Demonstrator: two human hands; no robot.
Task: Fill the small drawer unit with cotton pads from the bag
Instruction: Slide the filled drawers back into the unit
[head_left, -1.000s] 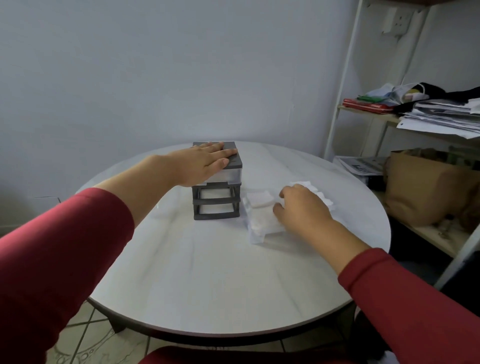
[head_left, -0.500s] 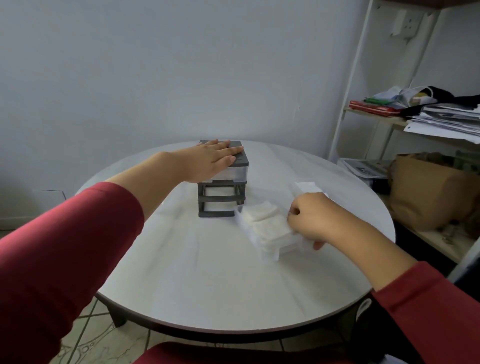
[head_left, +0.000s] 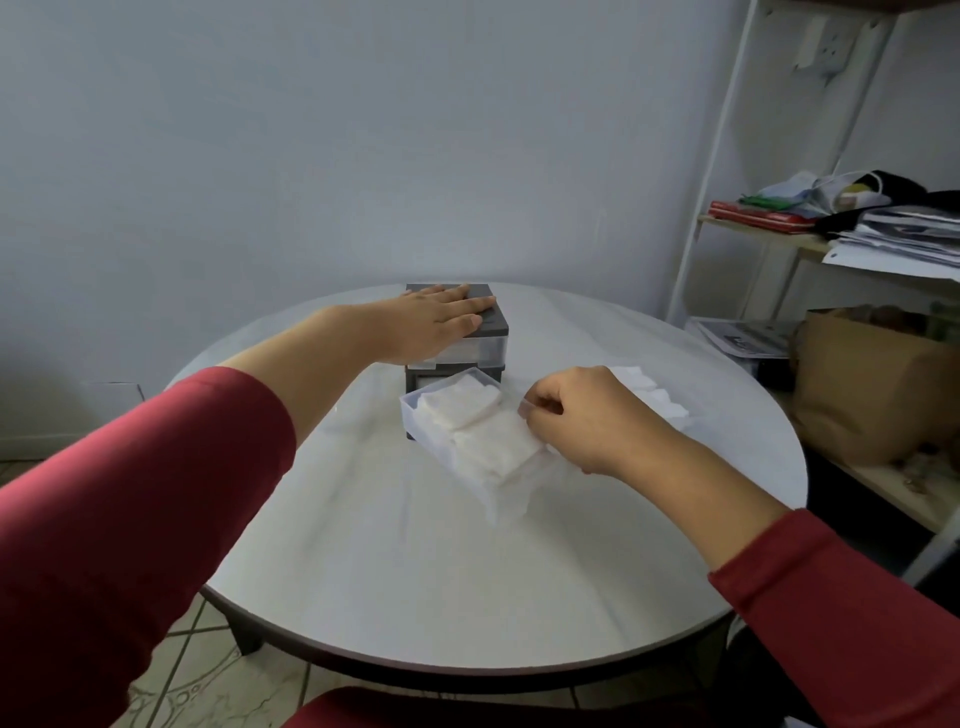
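At frame centre, the dark drawer unit (head_left: 497, 323) stands on the round white worktop (head_left: 415, 561). The left hand (head_left: 435, 326) lies flat on its top, fingers straight, grip wide and holding nothing. Just in front of the unit, a clear drawer (head_left: 411, 422) sits at an angle, packed with white cotton pads (head_left: 462, 410). The right hand (head_left: 587, 415) has its grip closed on the drawer's right edge, fingers curled. The bag (head_left: 662, 401) of pads lies just behind this hand, right of centre. A shelf (head_left: 753, 228) carrying papers stands at the frame's right edge.
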